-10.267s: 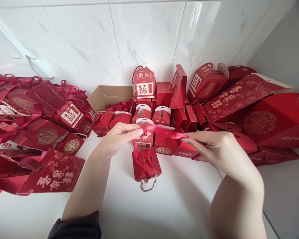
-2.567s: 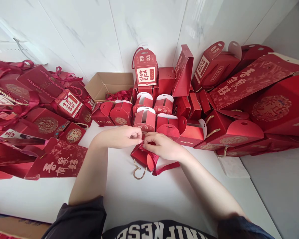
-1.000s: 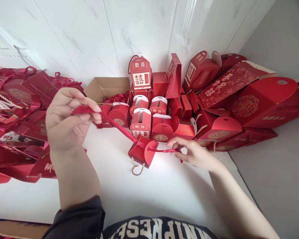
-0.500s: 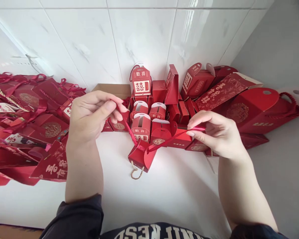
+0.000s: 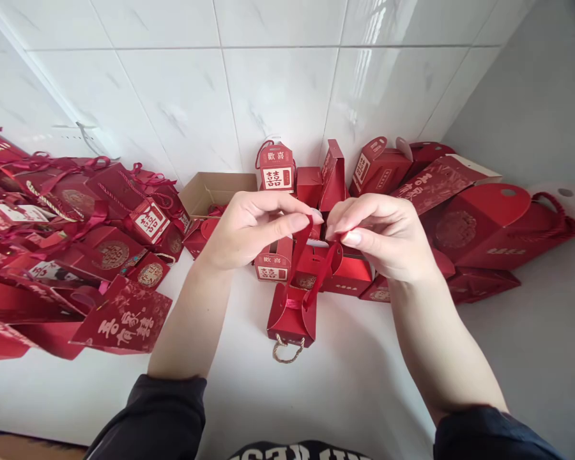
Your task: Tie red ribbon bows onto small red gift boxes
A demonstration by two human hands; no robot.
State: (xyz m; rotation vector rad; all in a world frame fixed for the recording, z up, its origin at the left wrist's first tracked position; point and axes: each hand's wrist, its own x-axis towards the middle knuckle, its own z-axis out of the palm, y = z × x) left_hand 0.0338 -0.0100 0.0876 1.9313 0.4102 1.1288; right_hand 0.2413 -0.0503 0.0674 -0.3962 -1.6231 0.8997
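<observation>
A small red gift box stands on the white tabletop in front of me, a gold rope handle hanging at its near side. Red ribbon threads through its top flaps, and both of its ends rise to my hands. My left hand pinches one end between thumb and fingers. Just to the right, my right hand pinches the other end. The fingertips of both hands are close together above the box. Where the ribbon ends run inside the fingers is hidden.
Behind the box, several small red boxes stand in rows, with an open cardboard carton at their left. Many ribboned boxes pile up on the left. Larger red boxes lie at right by the grey wall; white tiles rise behind.
My hands have come together from wide apart, bringing the two ribbon ends close above the box. The view has shifted, and the box now sits more upright.
</observation>
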